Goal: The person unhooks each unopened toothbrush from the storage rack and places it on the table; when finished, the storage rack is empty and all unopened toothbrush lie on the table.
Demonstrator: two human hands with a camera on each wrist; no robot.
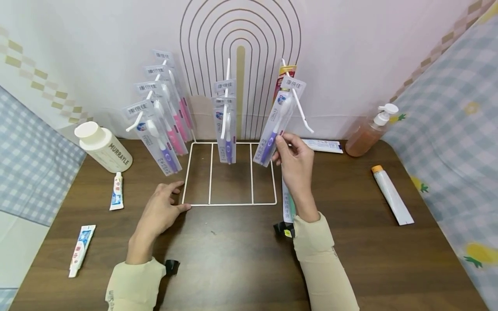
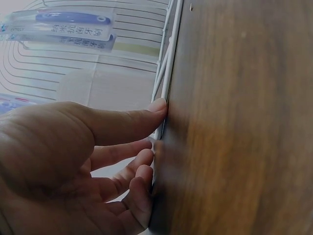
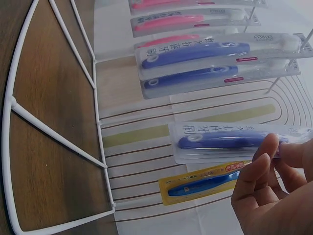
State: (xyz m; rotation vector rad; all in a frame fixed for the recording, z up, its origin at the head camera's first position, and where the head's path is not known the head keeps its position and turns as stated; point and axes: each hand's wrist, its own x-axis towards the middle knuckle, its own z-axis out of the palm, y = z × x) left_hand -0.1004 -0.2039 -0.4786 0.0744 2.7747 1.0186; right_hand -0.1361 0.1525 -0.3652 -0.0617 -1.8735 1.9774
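A white wire display rack [image 1: 229, 204] stands on the table with three hooks rising at its back. My right hand [image 1: 296, 162] pinches the lower edge of a packaged purple toothbrush [image 1: 273, 127], whose header card is on the right hook [image 1: 298, 103]. That pack tilts, its lower end toward the left. Behind it on the same side hangs a yellow toothbrush pack [image 3: 205, 183]. With thumb and fingertips, my left hand [image 1: 161, 209] touches the outside of the rack's front left corner. Two purple toothbrush packs [image 1: 225, 138] hang on the middle hook.
Several pink and purple toothbrush packs [image 1: 157, 138] fill the left hook. A white bottle [image 1: 105, 149] and two small toothpaste tubes [image 1: 116, 192] are at left. Right are a pump bottle [image 1: 365, 134] and an orange-capped tube [image 1: 392, 196]. Another pack [image 1: 287, 207] lies partly under my right forearm.
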